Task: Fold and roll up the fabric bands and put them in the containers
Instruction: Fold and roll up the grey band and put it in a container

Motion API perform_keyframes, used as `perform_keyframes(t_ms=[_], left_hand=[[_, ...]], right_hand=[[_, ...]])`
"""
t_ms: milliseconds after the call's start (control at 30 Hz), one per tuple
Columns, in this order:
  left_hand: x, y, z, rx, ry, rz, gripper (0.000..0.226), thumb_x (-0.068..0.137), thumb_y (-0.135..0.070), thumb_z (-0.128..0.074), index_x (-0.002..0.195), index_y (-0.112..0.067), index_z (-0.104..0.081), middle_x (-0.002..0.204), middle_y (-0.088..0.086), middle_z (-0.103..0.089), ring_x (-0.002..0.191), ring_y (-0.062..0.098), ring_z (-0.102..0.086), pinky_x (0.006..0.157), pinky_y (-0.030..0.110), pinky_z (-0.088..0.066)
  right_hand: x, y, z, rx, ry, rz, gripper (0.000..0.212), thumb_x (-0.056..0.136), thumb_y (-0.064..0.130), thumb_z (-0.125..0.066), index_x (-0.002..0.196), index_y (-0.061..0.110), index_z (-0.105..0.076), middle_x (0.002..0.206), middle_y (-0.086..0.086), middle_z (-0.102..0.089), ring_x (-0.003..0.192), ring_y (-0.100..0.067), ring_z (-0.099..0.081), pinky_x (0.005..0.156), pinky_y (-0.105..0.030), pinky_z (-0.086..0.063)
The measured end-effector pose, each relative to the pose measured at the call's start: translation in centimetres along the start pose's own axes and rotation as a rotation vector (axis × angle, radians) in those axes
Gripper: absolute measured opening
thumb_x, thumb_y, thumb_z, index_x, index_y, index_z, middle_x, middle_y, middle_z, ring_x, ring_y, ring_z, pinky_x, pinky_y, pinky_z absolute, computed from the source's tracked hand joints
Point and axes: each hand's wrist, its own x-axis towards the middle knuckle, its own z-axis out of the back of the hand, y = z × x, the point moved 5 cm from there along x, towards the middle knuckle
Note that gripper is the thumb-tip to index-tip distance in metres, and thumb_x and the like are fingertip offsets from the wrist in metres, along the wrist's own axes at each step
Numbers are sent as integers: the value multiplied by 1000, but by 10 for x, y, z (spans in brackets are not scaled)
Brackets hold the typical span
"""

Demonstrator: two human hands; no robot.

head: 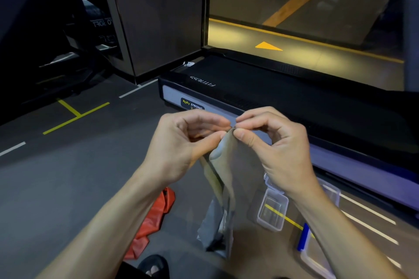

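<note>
Head view: my left hand (pixel 190 140) and right hand (pixel 269 142) both pinch the top edge of a thin grey band (pixel 224 165), which hangs down between my forearms. To fold it well, I'd match the corners before doubling it. Below, a red band (pixel 154 217) lies on the dark floor (pixel 68 176); a clear container (pixel 272 210) stands beside a treadmill (pixel 249 95).

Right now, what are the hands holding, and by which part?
Both hands, left hand and right hand, pinch the top edge of a grey-beige fabric band; the rest hangs down toward the floor.
</note>
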Motion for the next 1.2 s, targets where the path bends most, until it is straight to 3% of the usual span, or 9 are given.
perform_keyframes(t_ms=[467, 867, 1200], left_hand=[[0, -1, -1, -6, -19, -15, 20, 79, -10, -78, 98, -7, -75, 92, 6, -80, 87, 17, -77, 81, 22, -58], [1, 1, 3, -2, -49, -2, 18, 82, -3, -78, 98, -11, -76, 94, 6, -80, 87, 18, -77, 80, 22, -57], [0, 0, 2, 13, -31, -9, 19, 81, -2, -79, 99, -9, -76, 92, 4, -80, 86, 14, -76, 80, 20, -56]], right_hand=[[-2, 1, 0, -55, -1, 7, 7, 83, 9, -83, 88, 12, -79, 103, 2, -71, 105, -22, -68, 93, -41, -53], [-2, 5, 2, -61, -35, 14, 6, 83, 8, -83, 86, 12, -79, 103, 3, -69, 105, -20, -67, 92, -28, -50], [-3, 4, -2, -101, -26, 2, 7, 83, 9, -83, 87, 14, -79, 104, 6, -68, 106, -19, -66, 94, -31, -51]])
